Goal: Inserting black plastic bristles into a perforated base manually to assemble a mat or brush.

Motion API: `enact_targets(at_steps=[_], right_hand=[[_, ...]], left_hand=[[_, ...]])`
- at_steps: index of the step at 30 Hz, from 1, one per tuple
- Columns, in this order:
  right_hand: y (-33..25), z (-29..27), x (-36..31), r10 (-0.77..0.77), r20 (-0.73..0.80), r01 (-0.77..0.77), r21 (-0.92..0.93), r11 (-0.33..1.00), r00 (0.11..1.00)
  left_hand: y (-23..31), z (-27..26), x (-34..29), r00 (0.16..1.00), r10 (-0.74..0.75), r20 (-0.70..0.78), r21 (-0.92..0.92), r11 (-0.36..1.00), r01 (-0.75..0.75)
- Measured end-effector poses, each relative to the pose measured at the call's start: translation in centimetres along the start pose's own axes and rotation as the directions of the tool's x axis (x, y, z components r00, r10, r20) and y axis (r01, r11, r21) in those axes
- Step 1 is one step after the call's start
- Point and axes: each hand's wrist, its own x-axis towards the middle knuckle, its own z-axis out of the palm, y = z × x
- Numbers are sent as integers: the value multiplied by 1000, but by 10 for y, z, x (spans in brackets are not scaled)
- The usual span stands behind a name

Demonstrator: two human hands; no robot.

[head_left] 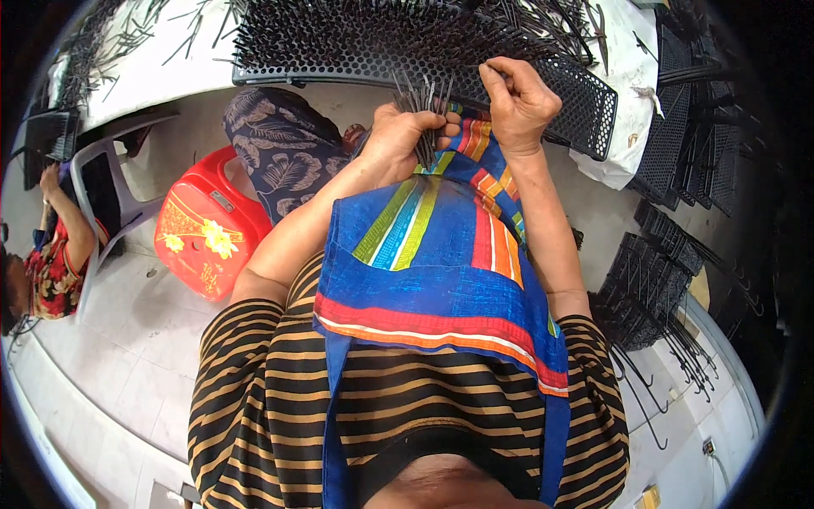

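- Your left hand (407,134) grips an upright bundle of thin dark rods (426,146), their upper ends fanning out above your fist, just in front of the tray's near edge.
- Your right hand (523,102) is raised beside it, over the tray's near side, fingers curled toward the thumb; I cannot tell whether the fingertips meet or pinch a thin piece.
- Ahead of your hands, the black perforated tray (591,106) lies on the white-covered worktop (165,81), densely packed with dark pieces (339,36); its right end has bare holes showing.
- More loose dark pieces lie scattered on the worktop, to the left of the tray and beyond it.
- Below your hands hangs your blue, striped apron (432,229).
- To your left stand a red stool (199,233) with yellow flowers and, farther out, a pale chair (119,182) near another person (64,267) in a floral top.
- To your right, black mesh racks (649,280) stand in stacks.
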Motion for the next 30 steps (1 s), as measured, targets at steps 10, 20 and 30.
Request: enact_targets(at_steps=[10,20,30], right_hand=[[-5,7,-13,293,267,-335,131,933,918],[-28,49,-11,403,372,-538,412,736,836],[-34,94,15,6,87,-27,234,972,996]], left_hand=[[5,-4,-8,999,23,35,-40,999,-21],[16,-33,-15,997,65,-52,-62,996,-68],[30,-53,-18,989,103,-111,-77,991,-111]])
